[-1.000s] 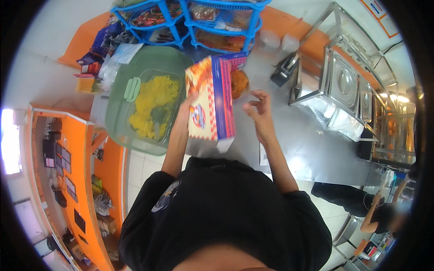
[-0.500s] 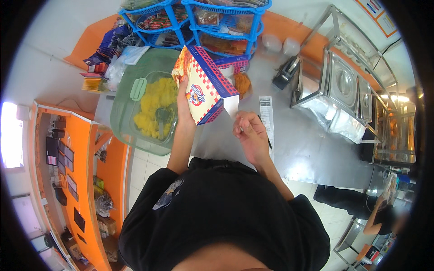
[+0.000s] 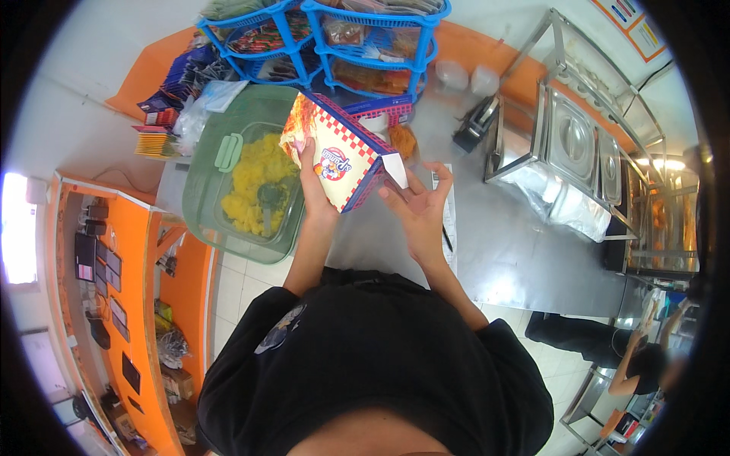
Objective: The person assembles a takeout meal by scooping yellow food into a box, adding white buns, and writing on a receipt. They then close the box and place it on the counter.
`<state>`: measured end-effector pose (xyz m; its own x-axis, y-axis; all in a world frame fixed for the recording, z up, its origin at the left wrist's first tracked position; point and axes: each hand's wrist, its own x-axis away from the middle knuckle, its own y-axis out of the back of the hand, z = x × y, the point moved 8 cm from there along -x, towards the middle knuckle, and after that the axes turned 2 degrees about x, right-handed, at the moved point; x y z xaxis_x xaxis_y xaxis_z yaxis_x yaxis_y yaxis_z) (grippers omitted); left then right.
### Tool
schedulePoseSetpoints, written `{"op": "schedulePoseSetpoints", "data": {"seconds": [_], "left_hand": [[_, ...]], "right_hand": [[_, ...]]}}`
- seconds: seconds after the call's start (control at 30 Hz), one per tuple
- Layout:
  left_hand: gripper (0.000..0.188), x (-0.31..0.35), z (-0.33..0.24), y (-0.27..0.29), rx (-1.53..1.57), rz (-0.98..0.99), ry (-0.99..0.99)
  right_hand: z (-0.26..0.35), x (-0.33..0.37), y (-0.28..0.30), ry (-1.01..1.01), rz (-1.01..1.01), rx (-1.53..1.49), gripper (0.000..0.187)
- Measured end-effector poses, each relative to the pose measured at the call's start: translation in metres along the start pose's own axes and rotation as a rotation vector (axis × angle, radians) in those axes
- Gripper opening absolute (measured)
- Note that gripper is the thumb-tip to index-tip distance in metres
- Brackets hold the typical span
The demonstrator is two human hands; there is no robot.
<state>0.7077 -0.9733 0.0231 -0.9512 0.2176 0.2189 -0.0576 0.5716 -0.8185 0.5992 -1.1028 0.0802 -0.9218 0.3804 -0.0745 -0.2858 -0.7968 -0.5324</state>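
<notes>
My left hand (image 3: 315,186) is wrapped round a folded cardboard food box (image 3: 342,156), cream, red and navy, with a checked border and a food picture. The box tilts over the steel table. My right hand (image 3: 422,213) is beside the box's near right end, thumb and fingers spread around a small white flap (image 3: 395,169) there. Its fingertips are at the flap; whether they press on it I cannot tell. Behind the box are a second checked box (image 3: 391,110), partly hidden, and a container of orange-brown food (image 3: 403,140).
A green tub (image 3: 199,182) of yellow food (image 3: 255,182) with a scoop (image 3: 270,201) stands left. Blue racks (image 3: 372,57) hold packets at the back. A paper slip (image 3: 450,220), a pen (image 3: 447,239), a black device (image 3: 477,123) and lidded steel pans (image 3: 572,140) lie right. Another person (image 3: 601,342) is far right.
My right hand has come up to the box's flap, its fingers uncurling and spreading. The box, in my left hand, has turned slightly and shifted a little left.
</notes>
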Motion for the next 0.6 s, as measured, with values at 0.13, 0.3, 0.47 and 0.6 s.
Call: {"op": "schedulePoseSetpoints", "data": {"seconds": [0.13,0.3,0.47,0.6], "left_hand": [[0.047,0.007,0.0,-0.001,0.022,-0.044,-0.023],[0.05,0.01,-0.002,-0.003,0.08,-0.051,-0.064],[0.051,0.012,0.002,0.0,0.072,-0.055,-0.038],[0.051,0.013,0.004,-0.003,0.075,-0.026,-0.013]], "right_hand": [[-0.005,0.002,0.011,0.008,-0.101,0.04,0.057],[-0.016,-0.005,0.025,-0.022,-0.192,-0.203,0.051],[-0.026,-0.011,0.018,-0.043,-0.156,-0.227,0.047],[-0.033,-0.012,0.02,-0.118,-0.194,-0.113,0.048]]}}
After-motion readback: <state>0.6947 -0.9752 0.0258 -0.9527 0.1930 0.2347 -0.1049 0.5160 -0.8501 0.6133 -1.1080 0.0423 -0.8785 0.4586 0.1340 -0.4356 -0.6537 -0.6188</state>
